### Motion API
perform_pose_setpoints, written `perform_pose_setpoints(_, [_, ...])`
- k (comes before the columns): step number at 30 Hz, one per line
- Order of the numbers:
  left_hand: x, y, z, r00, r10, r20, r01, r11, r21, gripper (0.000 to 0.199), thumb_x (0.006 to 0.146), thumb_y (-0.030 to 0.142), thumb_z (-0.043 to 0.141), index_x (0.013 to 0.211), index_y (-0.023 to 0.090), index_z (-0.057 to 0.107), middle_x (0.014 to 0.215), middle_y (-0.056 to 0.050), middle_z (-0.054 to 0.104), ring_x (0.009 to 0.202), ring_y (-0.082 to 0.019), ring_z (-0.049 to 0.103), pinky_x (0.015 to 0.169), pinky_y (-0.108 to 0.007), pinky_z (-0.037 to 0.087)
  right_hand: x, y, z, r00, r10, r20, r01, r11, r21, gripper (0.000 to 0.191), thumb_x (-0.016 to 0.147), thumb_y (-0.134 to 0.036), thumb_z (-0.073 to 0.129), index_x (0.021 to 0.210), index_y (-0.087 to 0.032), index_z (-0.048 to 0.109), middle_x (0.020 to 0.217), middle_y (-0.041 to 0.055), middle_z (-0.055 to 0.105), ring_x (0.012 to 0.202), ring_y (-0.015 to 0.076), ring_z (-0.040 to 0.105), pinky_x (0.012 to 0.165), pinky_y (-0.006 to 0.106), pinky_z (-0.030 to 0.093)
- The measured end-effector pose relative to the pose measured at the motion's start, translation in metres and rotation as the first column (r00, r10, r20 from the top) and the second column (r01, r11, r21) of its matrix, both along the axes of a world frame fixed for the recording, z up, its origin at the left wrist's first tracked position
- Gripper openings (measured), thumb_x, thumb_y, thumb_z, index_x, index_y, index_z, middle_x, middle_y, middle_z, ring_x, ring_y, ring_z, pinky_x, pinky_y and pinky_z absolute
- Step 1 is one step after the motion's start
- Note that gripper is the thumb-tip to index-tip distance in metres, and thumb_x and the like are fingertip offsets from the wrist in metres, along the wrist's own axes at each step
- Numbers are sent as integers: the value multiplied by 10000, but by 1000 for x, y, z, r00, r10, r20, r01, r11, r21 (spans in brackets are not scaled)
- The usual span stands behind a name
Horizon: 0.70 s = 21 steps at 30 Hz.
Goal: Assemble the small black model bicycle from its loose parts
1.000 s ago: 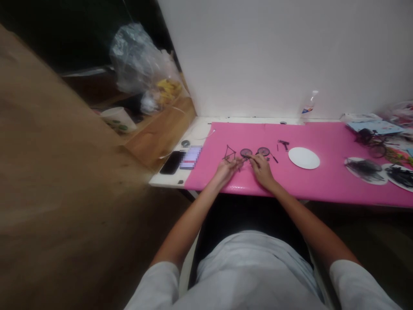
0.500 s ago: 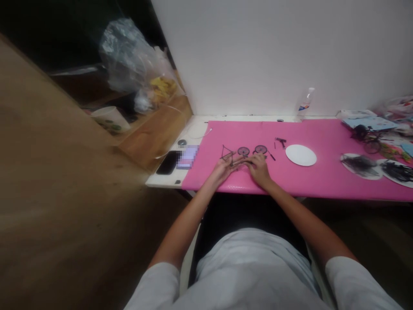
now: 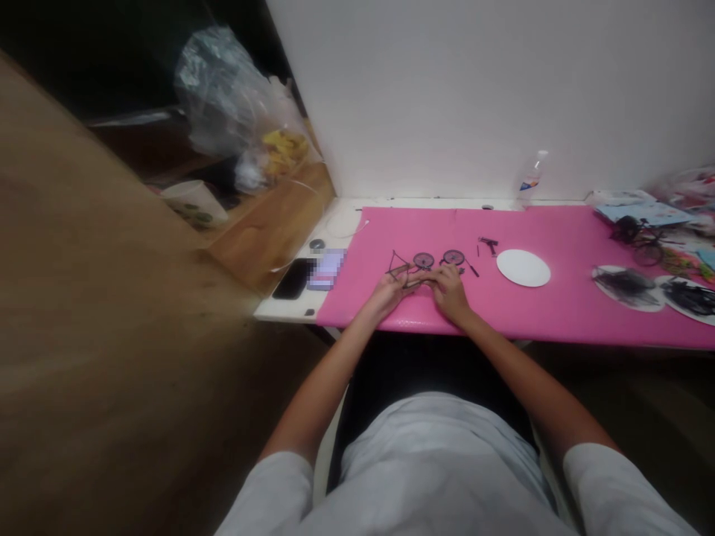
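Low over the pink mat, my left hand [image 3: 386, 298] is closed around a dark miniature bicycle frame [image 3: 400, 269], whose thin tubes stick out past the fingers. My right hand [image 3: 451, 295] meets it from the right, its bent fingers pinching at the frame's near end; the exact spot they grip is hidden. Just beyond the fingers lie two small spoked wheels, the left wheel [image 3: 423, 260] and the right wheel [image 3: 453, 257]. A short black rod [image 3: 474, 271] and a black forked part [image 3: 489, 244] rest to the right of the wheels.
A white plate [image 3: 523, 277] is right of my hands. Farther right are plates of black parts [image 3: 624, 287] and a small assembled bicycle [image 3: 645, 249]. A clear bottle [image 3: 535, 177] stands by the wall. Phones, one black [image 3: 293, 280], lie on the table's left end. The pink mat [image 3: 558, 313] reaches the front edge.
The bicycle frame has turned and shifted slightly right in my left hand. Both hands stay together in nearly the same place. The whole view has shifted a little.
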<state>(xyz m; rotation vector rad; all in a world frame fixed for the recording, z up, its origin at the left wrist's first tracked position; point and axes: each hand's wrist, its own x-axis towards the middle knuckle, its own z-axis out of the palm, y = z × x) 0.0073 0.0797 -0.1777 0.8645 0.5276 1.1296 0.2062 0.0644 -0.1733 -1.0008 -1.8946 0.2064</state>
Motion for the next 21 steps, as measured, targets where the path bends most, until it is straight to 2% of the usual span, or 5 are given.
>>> perform_pose_setpoints(12, [0, 2, -2, 1000, 15, 22, -15, 1000, -8, 546, 870, 308, 861, 1299, 112, 586, 1187, -210, 766, 1171, -311, 740, 1169, -526, 457, 0, 1, 1, 1000, 2, -22, -2, 1000, 25, 207, 992, -251, 639, 1076, -284, 825, 920, 75, 674, 970, 288, 562, 976, 504, 480])
perform_pose_setpoints(17, [-3, 3, -5, 999, 31, 45, -30, 999, -24, 603, 871, 337, 867, 1342, 134, 551, 1204, -223, 758, 1148, -339, 749, 1061, -483, 523, 0, 1, 0, 1000, 23, 3, -23, 999, 27, 180, 985, -250, 663, 1042, -290, 830, 952, 71, 675, 988, 282, 566, 988, 501, 476])
perform_pose_setpoints(21, [-4, 4, -6, 997, 43, 61, -41, 999, -35, 592, 885, 305, 854, 1352, 124, 539, 1214, -239, 750, 1097, -319, 765, 984, -424, 549, 1, 2, -2, 997, 74, 5, -74, 994, 81, 193, 996, -235, 662, 1081, -282, 829, 975, 77, 677, 985, 279, 560, 976, 498, 472])
